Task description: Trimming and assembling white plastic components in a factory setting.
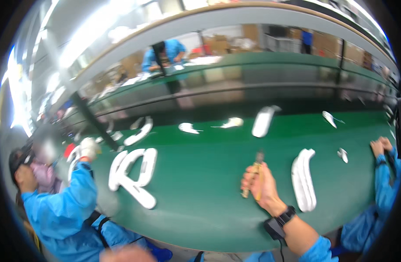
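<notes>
My right hand (pixel 262 185) is closed around yellow-handled pliers (pixel 253 174), their dark jaws pointing away from me above the green table. To its right lie long curved white plastic pieces (pixel 303 181) side by side. Several similar white pieces (pixel 137 177) lie to the left of the pliers, overlapping one another. Another white piece (pixel 263 121) rests farther off, beyond the jaws. At the lower edge shows a blurred bit of my left hand (pixel 128 254); its fingers cannot be made out.
Small white parts with thin wires (pixel 232 123) lie along the green table's (pixel 209 214) far side. A co-worker in blue (pixel 60 205) with a white glove sits at left; another co-worker's hands (pixel 381 146) rest at right. A shelf (pixel 235 17) and posts stand beyond.
</notes>
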A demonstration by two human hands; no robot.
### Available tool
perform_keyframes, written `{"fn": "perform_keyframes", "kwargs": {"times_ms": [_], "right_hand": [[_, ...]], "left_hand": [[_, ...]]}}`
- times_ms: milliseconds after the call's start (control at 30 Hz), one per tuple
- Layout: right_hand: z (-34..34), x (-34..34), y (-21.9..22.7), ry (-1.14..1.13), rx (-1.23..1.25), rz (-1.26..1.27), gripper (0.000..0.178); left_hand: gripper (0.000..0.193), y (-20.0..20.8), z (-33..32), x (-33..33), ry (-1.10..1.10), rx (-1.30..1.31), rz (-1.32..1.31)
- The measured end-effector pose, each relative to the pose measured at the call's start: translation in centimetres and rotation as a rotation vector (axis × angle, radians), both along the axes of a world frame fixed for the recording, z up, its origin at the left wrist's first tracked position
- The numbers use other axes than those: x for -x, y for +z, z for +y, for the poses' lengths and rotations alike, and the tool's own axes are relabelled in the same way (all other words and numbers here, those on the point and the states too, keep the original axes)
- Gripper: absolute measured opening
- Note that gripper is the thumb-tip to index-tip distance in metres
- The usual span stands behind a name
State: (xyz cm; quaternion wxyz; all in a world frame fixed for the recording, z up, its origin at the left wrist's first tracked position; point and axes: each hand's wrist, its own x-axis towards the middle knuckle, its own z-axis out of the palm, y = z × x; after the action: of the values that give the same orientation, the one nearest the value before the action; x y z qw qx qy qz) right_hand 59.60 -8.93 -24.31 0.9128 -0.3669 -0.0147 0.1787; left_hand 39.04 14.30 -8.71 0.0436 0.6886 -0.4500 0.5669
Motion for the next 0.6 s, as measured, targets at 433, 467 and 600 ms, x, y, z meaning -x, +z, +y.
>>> {"fn": "perform_keyframes", "kwargs": {"times_ms": [433,467,600], "right_hand": [[3.5,0.9,-0.7,-0.172,0.53,-0.247,0.044],[3.6,0.9,-0.9,-0.167,0.551,-0.258,0.044],[4.6,0.9,-0.7,-0.152,0.581,-0.256,0.044]], "left_hand": [[0.035,-11.8,26.2,-33.4,1.285,0.045,1.044],[0.037,-12.5,26.1,-34.7,1.272,0.048,1.052],[0.048,-14.4,27.1,-38.3,1.344,-0.144,1.088]]}}
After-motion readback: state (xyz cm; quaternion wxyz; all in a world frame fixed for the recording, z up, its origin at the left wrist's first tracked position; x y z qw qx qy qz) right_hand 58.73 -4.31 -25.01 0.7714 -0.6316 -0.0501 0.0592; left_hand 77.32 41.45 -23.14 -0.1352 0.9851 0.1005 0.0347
